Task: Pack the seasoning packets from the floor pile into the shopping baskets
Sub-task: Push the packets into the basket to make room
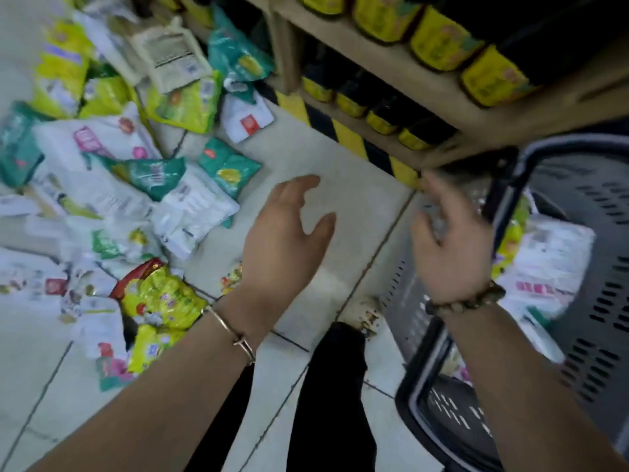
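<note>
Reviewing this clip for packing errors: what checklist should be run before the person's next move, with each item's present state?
1. Left hand free: ok, fingers spread, holding nothing, over bare floor tile.
2. Right hand free: ok, though blurred; nothing seen in it.
3. Grey perforated plastic shopping basket within reach: ok, beside the right hand.
4. Room in basket: ok, packets inside lie below its wall.
5. Pile of green, yellow and white seasoning packets remaining on floor: ok, many left.
</note>
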{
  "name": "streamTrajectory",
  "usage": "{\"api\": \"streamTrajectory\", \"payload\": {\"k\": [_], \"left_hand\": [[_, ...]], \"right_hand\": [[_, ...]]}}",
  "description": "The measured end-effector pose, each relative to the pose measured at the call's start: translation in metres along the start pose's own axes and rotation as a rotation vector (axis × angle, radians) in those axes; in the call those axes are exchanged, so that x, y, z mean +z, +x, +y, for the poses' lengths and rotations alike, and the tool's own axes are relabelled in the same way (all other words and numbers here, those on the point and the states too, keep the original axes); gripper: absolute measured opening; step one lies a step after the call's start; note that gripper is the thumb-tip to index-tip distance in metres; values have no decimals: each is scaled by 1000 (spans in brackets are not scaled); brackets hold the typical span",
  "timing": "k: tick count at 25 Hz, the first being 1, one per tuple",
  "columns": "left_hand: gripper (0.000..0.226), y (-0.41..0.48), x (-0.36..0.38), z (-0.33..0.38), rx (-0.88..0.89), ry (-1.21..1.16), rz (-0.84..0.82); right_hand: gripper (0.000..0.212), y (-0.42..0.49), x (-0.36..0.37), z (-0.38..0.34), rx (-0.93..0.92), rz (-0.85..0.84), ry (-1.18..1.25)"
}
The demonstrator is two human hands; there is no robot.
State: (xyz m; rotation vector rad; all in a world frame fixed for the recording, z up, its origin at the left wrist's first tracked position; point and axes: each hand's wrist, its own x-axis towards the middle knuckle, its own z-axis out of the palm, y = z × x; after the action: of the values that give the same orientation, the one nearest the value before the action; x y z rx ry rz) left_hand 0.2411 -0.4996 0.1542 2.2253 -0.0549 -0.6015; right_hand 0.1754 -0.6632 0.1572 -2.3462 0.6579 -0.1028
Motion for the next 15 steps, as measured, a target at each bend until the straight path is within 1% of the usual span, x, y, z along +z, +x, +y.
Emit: {"api": "streamTrajectory", "payload": {"k": [4, 7, 12, 15], "left_hand": [[44, 9, -70, -75, -160, 17, 108], [44, 13, -115, -128, -286, 18, 167], [45, 20, -159, -204, -445, 36, 166], [45, 28, -167, -240, -512, 50, 117]], "right_hand": [[39, 15, 77, -60, -51, -220, -46], [40, 22, 134, -97, -26, -370, -98], [41, 31, 228, -130, 37, -571, -166], [41, 38, 280, -129, 172, -685, -199]]}}
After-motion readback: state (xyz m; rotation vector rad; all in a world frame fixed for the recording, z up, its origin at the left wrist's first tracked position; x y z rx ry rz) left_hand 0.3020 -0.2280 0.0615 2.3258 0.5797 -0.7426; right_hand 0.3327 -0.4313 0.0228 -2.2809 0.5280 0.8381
